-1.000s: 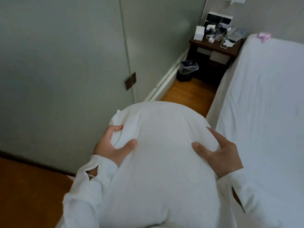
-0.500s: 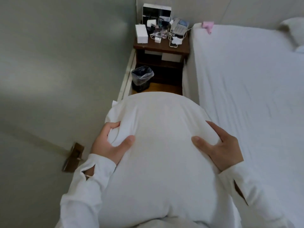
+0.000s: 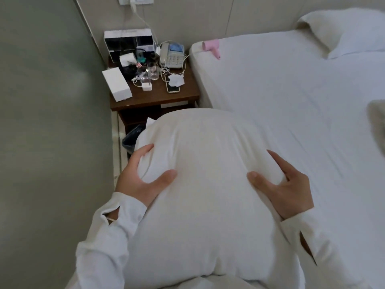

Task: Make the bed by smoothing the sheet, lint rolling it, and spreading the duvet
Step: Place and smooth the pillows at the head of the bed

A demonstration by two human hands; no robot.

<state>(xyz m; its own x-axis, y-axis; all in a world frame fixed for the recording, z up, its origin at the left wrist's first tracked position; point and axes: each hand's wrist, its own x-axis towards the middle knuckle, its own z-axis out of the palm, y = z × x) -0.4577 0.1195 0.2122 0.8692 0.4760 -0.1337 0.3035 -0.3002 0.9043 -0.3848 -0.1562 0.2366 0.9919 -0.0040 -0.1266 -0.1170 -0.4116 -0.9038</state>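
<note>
I hold a big white pillow (image 3: 204, 184) against my body, in front of me and beside the bed. My left hand (image 3: 139, 180) grips its left side, thumb pressed into the fabric. My right hand (image 3: 285, 188) grips its right side in the same way. The bed (image 3: 281, 97) to the right is covered with a white sheet that has fine wrinkles. A second white pillow (image 3: 345, 32) lies at the head of the bed in the far right corner. No lint roller or duvet can be made out.
A dark wooden nightstand (image 3: 154, 97) stands between wall and bed, crowded with boxes, glasses, a phone, a telephone and cables. A pink hair dryer (image 3: 212, 46) lies on the bed's top left corner. A black-lined bin (image 3: 131, 138) sits below the nightstand. The grey wall (image 3: 48, 122) is close on my left.
My view has swung right and forward toward the head of the bed; nightstand and bed are closer. Both hands keep the same grip on the pillow.
</note>
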